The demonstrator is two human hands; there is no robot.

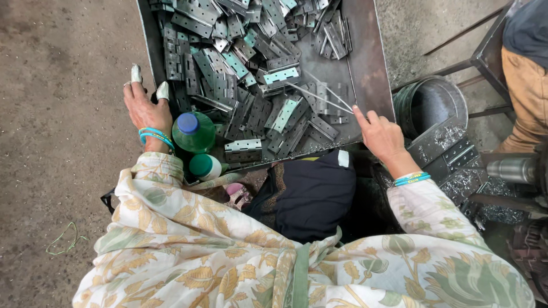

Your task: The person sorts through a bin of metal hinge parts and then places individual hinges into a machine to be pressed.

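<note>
Overhead, head view only. Large dark metal tray [374, 74] across upper middle of frame, heaped with grey and pale green steel hinges [240, 63]; densest along far edge and left half, bare metal showing toward right edge.

Left hand [145, 108] at tray's left edge, near its near-left corner. Fingers spread and loose, tips wrapped in white tape; index tip resting against edge of hinge pile. Nothing grasped. Blue bangles on wrist.

Right hand [381, 136] at tray's near-right corner, fingers extended toward thin metal rods [325, 94] lying loose on hinges close to right edge. Fingertips touching near ends of rods; pinched or merely touched, cannot tell. Blue bangles on this wrist too.

Green plastic bottle [197, 137] with blue cap lying in near-left corner of tray, just beside left wrist. Second smaller green-capped bottle [206, 166] at near edge, just below first. Single folded hinge [244, 150] alone at near edge, right of bottles.

Dark cloth bundle [308, 194] in lap below near edge. Floral sleeves across bottom of frame.

Right of tray: round metal bucket [431, 102], then machine part with shavings [456, 165]. Another person's leg [528, 97] at upper right corner of frame.
</note>
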